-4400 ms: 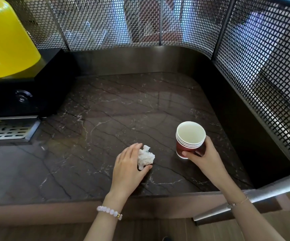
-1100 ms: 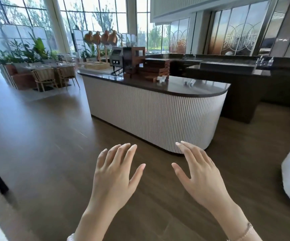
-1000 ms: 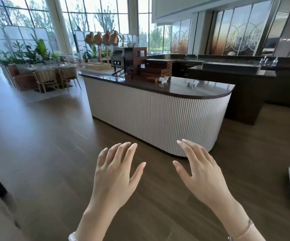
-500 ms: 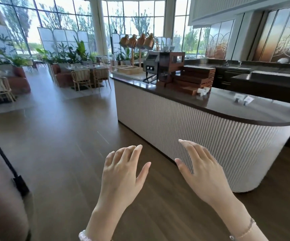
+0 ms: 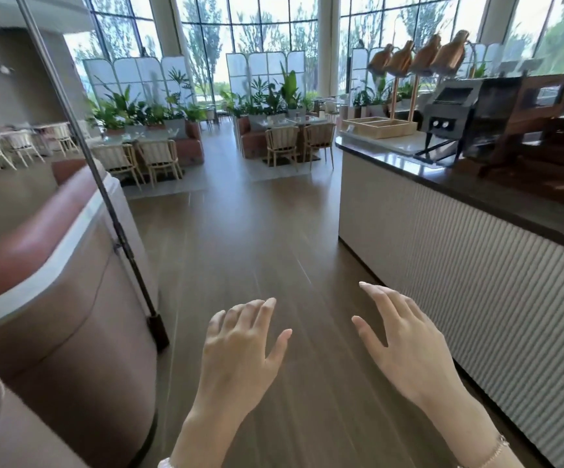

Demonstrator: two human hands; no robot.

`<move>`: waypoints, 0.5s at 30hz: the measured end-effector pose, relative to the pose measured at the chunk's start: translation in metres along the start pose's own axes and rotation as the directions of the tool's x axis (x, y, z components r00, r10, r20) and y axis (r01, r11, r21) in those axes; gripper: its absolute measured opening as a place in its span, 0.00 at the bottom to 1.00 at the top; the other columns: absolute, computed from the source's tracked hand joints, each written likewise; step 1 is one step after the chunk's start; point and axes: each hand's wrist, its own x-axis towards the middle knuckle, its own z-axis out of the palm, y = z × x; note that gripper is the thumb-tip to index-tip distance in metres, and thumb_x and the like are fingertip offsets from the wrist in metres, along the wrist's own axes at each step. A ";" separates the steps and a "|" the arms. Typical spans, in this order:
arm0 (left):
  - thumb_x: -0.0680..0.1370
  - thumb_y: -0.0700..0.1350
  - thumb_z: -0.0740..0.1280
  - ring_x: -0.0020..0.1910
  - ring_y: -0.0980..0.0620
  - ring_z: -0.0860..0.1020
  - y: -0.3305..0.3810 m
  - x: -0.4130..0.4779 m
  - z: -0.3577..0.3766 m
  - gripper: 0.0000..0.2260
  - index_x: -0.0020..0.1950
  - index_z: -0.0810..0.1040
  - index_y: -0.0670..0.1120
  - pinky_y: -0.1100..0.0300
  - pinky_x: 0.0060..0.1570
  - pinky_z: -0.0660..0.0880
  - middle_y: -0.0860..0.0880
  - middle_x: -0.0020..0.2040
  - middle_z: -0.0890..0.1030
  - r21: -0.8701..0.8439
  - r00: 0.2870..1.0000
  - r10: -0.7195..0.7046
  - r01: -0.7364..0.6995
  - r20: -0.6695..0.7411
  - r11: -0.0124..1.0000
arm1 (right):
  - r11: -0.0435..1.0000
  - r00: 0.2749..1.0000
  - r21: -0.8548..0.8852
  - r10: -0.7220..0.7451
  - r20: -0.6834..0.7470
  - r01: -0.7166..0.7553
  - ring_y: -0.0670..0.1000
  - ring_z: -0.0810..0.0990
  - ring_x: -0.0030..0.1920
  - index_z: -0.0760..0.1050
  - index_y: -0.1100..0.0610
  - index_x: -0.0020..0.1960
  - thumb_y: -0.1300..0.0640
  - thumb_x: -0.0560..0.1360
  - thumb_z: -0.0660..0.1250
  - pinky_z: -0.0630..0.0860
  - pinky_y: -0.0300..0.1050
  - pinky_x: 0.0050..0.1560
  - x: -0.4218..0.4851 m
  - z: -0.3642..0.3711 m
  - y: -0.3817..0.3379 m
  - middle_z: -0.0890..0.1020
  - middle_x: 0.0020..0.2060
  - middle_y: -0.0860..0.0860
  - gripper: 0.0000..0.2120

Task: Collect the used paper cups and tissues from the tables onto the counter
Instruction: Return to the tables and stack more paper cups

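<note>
Left hand [image 5: 240,349] and right hand [image 5: 409,346] are both empty, fingers spread and relaxed, held out over the wooden floor [image 5: 257,231]. No used cup or tissue can be made out from here. The dining tables [image 5: 302,120], where I judge any would be, lie straight ahead down the aisle, well apart from both hands, while the counter [image 5: 496,197] runs along my right, nearer the right hand.
</note>
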 end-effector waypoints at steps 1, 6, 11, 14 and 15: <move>0.75 0.59 0.55 0.51 0.48 0.80 -0.008 0.018 0.008 0.23 0.60 0.78 0.47 0.49 0.54 0.75 0.51 0.53 0.82 0.015 1.000 -0.017 0.017 -0.001 1.000 | 1.000 1.000 0.017 -0.009 0.002 0.009 0.49 0.75 0.62 0.68 0.49 0.67 0.38 0.74 0.50 0.76 0.47 0.52 0.022 0.010 0.003 0.77 0.61 0.44 0.26; 0.76 0.58 0.55 0.50 0.47 0.81 -0.042 0.099 0.049 0.23 0.59 0.78 0.46 0.48 0.53 0.75 0.50 0.52 0.82 0.052 0.997 -0.073 0.074 -0.023 0.996 | 0.997 0.998 0.057 -0.057 -0.001 0.057 0.50 0.75 0.62 0.69 0.49 0.67 0.38 0.74 0.49 0.75 0.47 0.53 0.122 0.056 0.013 0.78 0.60 0.44 0.27; 0.75 0.58 0.55 0.50 0.47 0.81 -0.082 0.167 0.098 0.23 0.59 0.79 0.46 0.49 0.53 0.76 0.50 0.52 0.82 0.059 0.994 -0.104 0.105 -0.026 0.993 | 0.993 0.996 0.077 -0.086 0.011 0.085 0.49 0.75 0.61 0.70 0.49 0.66 0.38 0.73 0.50 0.75 0.47 0.53 0.203 0.108 0.022 0.78 0.59 0.44 0.27; 0.75 0.58 0.55 0.50 0.47 0.80 -0.112 0.210 0.136 0.23 0.59 0.79 0.46 0.49 0.53 0.75 0.50 0.52 0.82 0.053 0.992 -0.116 0.118 -0.043 0.992 | 0.992 0.994 0.072 -0.105 0.013 0.103 0.48 0.75 0.61 0.70 0.49 0.66 0.38 0.74 0.50 0.75 0.47 0.53 0.253 0.151 0.027 0.78 0.59 0.44 0.27; 0.75 0.58 0.55 0.50 0.47 0.80 -0.118 0.221 0.142 0.23 0.59 0.79 0.46 0.49 0.53 0.75 0.50 0.52 0.82 0.053 0.993 -0.108 0.110 -0.047 0.992 | 0.992 0.994 0.068 -0.110 0.004 0.110 0.49 0.74 0.62 0.69 0.49 0.66 0.38 0.74 0.50 0.75 0.48 0.53 0.264 0.159 0.027 0.78 0.60 0.44 0.27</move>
